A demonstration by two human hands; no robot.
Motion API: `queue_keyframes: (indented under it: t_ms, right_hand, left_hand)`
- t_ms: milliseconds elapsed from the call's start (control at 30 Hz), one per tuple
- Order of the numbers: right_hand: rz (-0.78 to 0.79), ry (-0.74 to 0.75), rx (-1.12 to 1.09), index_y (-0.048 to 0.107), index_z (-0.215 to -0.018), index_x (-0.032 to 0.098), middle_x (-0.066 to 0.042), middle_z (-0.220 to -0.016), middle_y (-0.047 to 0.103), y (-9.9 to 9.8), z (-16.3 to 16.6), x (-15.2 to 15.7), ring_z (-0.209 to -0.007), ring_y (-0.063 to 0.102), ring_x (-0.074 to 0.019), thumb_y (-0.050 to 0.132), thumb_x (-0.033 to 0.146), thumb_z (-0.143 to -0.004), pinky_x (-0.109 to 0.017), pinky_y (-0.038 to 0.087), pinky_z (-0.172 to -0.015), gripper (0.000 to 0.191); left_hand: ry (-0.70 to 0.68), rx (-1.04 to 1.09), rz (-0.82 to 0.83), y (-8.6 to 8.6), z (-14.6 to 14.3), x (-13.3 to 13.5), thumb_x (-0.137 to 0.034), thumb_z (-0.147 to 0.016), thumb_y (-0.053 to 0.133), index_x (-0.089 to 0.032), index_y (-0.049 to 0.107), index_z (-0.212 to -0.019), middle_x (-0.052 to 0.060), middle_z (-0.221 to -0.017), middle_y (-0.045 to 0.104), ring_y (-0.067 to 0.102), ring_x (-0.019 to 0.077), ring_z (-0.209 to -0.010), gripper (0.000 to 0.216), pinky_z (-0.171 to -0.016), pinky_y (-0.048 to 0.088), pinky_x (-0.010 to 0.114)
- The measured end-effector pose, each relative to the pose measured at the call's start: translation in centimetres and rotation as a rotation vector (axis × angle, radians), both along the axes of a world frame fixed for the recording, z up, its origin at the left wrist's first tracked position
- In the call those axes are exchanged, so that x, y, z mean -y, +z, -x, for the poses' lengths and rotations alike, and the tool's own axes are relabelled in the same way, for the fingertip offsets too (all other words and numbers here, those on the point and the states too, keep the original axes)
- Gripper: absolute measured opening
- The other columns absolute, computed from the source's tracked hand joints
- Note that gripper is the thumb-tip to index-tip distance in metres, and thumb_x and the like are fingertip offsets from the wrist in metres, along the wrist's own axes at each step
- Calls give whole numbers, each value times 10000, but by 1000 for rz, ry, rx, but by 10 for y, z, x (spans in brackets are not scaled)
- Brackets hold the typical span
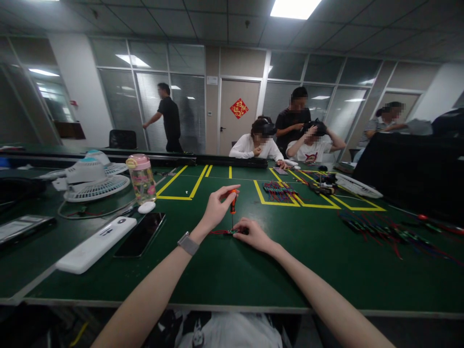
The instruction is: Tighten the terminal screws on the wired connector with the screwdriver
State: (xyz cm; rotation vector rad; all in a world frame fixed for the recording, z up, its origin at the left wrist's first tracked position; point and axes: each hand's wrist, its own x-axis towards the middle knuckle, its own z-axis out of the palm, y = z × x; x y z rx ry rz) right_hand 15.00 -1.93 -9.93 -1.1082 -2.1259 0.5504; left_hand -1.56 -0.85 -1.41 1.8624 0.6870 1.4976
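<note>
My left hand (pixel 218 207) is closed around the top of a screwdriver (pixel 233 205) with an orange and black handle. The screwdriver stands upright, its thin shaft reaching down to a small green circuit board (pixel 231 232) on the table. Red wires (pixel 217 232) run from the board to the left. My right hand (pixel 253 234) rests on the table with thumb and forefinger pinched on the board's right edge. Its other fingers are curled, and the board's right end is partly hidden by them.
Left on the green table (pixel 203 280) are a white power bank (pixel 97 244), a phone (pixel 140 235), a pink-lidded bottle (pixel 142 179) and a fan (pixel 94 181). Wired boards (pixel 279 191) lie inside yellow tape, with more boards (pixel 387 229) at right. Several people are across the table.
</note>
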Motion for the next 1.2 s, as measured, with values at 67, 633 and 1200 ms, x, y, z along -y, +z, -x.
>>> queue_keyframes:
  t_ms: [67,633,1200]
  right_hand:
    - [2,1,-5,710,-875,157,-15,-773,570,-1,0,-1,-673,540,-116,675,161,-739,-245,437,-653,140]
    - [0,-4,2,712,-862,159,-22,-780,586,0,0,0,-680,553,-122,678,168,-738,-249,443,-657,129]
    - [6,6,-14,714,-866,154,-24,-785,583,-2,-1,-2,-691,552,-123,678,183,-748,-247,438,-665,127]
  left_hand:
    - [53,-20,-30,0,1,0,-274,-817,596,-169,686,-1015,63,-960,664,630,153,-845,242,-786,498,267]
    - [65,-29,-30,-3,0,-3,-312,-829,587,-181,693,-1021,63,-999,640,614,155,-881,255,-779,485,252]
    - [-10,2,29,0,0,0,-294,-837,569,-165,676,-1044,63,-950,686,648,160,-858,266,-786,508,270]
